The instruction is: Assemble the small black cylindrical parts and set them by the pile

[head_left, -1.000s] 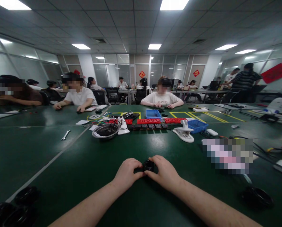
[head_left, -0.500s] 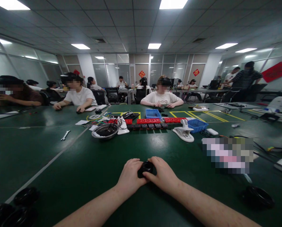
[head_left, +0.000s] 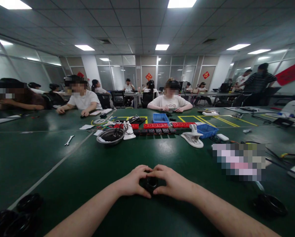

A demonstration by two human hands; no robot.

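both your left hand (head_left: 132, 181) and right hand (head_left: 171, 183) grip one small black part (head_left: 150, 183). fingertips meet above it, over the green table (head_left: 88, 171).

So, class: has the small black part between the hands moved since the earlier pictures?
Yes, slightly. The black part sits lower in view, nearer the person and farther from the white clip, with both hands closed more tightly round it.

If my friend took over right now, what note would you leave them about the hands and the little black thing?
Left hand and right hand: both wrapped round the small round black plastic part, fingertips meeting above it.
Part: on the dark green table, right in front.
More round black parts lie near left; one black ring near right.
Done and left: cannot tell; the part is mostly hidden.
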